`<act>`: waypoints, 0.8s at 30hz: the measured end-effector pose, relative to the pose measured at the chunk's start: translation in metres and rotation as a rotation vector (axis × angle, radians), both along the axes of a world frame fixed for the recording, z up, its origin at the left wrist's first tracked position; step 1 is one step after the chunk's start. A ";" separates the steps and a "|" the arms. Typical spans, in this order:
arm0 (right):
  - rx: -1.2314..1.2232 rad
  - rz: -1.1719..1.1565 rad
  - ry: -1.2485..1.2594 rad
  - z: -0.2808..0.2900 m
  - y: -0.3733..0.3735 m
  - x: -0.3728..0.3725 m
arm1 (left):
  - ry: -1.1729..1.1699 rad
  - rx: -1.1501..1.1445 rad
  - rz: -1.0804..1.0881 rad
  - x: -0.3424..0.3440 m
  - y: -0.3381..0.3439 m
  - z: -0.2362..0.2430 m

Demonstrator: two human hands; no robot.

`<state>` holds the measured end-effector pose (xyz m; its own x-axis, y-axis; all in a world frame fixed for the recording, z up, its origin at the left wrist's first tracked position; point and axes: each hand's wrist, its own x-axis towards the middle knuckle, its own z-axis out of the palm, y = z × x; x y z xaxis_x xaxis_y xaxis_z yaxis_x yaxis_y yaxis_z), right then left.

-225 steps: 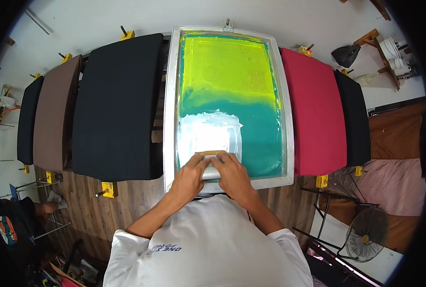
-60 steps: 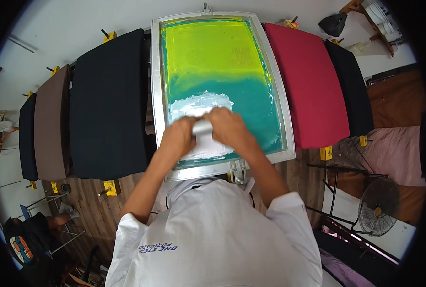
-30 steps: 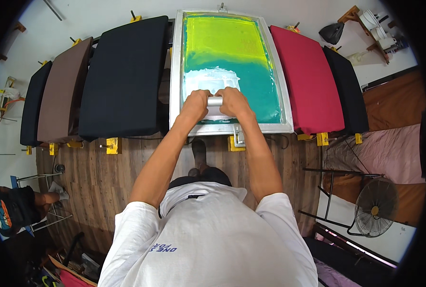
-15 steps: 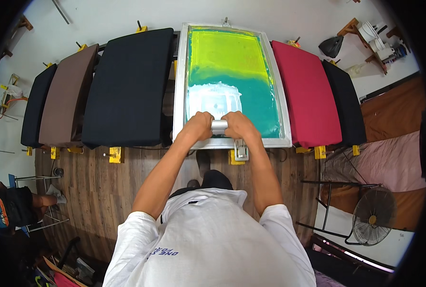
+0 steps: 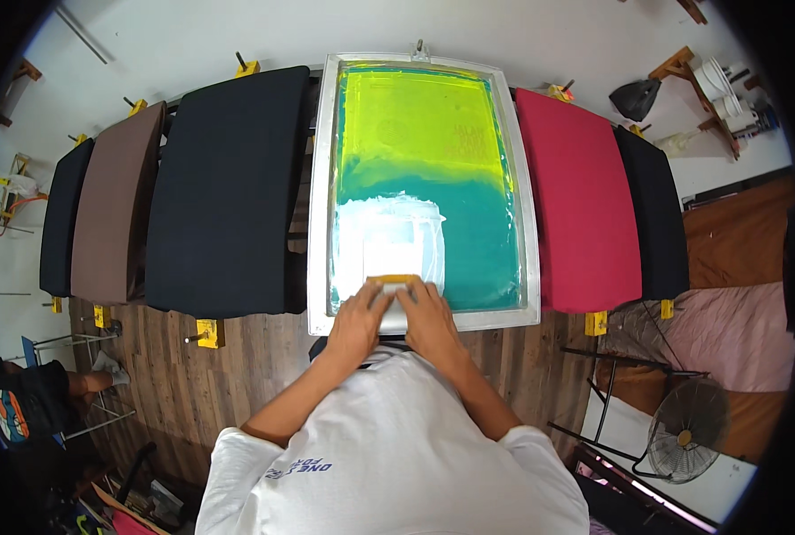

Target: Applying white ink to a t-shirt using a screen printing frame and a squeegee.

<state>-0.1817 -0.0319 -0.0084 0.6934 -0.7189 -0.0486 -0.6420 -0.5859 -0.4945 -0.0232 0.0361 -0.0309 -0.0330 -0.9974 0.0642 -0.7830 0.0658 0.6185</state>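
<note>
Head view: left hand [image 5: 359, 319] and right hand [image 5: 429, 319] are gripping the silver squeegee [image 5: 392, 322], which is sitting between six and seven o'clock inside the screen frame [image 5: 524, 223]; white ink [image 5: 390, 234] lying at its twelve. Even, two-handed pressure seems best.

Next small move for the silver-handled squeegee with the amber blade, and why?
Probably push the silver-handled squeegee with the amber blade away from the body, over the white ink patch. Left hand and right hand both grip it at the patch's near end, close to the silver metal frame's near rail, and most of the visible ink lies ahead.
</note>
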 end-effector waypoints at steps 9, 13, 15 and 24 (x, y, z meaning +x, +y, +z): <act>0.103 0.049 0.123 0.021 -0.085 0.032 | -0.021 0.169 -0.020 0.037 -0.083 0.027; 0.040 0.008 0.126 0.011 -0.106 0.043 | 0.010 0.037 0.033 0.041 -0.103 0.012; -0.055 0.039 0.030 -0.006 -0.092 0.030 | -0.011 0.047 0.030 0.033 -0.087 0.001; 0.100 -0.019 0.094 0.025 -0.002 0.003 | 0.007 0.240 -0.102 0.007 0.002 0.015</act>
